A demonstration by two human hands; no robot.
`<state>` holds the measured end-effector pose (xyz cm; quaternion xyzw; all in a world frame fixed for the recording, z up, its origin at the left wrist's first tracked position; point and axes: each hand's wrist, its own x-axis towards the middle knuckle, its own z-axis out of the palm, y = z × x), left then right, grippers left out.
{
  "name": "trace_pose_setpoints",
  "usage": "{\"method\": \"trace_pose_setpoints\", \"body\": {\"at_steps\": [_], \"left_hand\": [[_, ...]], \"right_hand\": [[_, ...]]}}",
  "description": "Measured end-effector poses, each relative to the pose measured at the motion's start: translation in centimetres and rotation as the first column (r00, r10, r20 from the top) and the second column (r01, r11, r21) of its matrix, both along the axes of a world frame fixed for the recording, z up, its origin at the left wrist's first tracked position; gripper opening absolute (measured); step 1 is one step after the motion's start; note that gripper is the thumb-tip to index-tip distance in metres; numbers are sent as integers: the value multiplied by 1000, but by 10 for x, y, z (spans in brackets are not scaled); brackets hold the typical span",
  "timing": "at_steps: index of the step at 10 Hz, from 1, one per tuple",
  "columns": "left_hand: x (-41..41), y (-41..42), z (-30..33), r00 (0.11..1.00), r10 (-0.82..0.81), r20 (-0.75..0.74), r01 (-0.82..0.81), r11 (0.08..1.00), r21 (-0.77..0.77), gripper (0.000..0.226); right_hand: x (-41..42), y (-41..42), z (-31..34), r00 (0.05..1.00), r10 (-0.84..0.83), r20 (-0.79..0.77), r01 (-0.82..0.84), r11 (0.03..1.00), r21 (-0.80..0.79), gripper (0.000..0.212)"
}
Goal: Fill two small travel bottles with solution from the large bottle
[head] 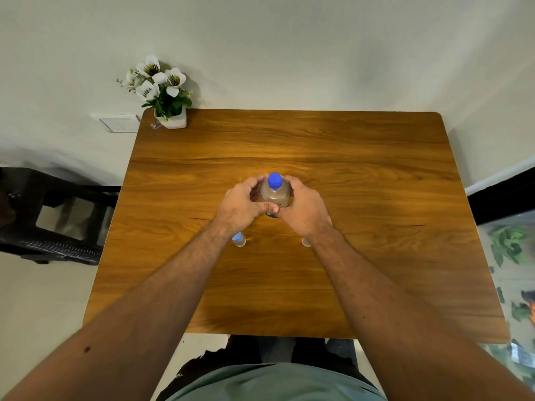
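Note:
The large clear bottle (275, 193) with a blue cap stands upright in the middle of the wooden table (376, 227). My left hand (243, 205) wraps its left side and my right hand (304, 208) wraps its right side, thumbs meeting in front. A small travel bottle (239, 239) with a blue cap stands nearer to me, partly hidden by my left wrist. A second small bottle (305, 242) peeks out beside my right wrist; only its edge shows.
A white pot of artificial white flowers (162, 91) sits at the table's far left corner, by the wall. A dark stool or chair (58, 215) stands left of the table. A patterned surface (515, 285) lies to the right.

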<state>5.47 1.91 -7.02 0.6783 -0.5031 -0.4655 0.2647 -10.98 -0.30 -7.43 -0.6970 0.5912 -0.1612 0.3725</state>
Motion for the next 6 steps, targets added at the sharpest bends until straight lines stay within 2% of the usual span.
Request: {"method": "trace_pose_setpoints", "body": {"at_steps": [4,5,6], "left_hand": [[-8,8,0,997,-15,80,13,1000,27,86],[-8,10,2,986,-63,155,57,997,44,91],[-4,20,7,950,-100,296,82,994,73,101]], "right_hand": [[1,5,-4,999,-15,-48,18,998,66,84],[-3,4,-5,998,15,-62,-9,995,96,93],[-13,6,-6,992,46,-114,-22,979,204,93]]}}
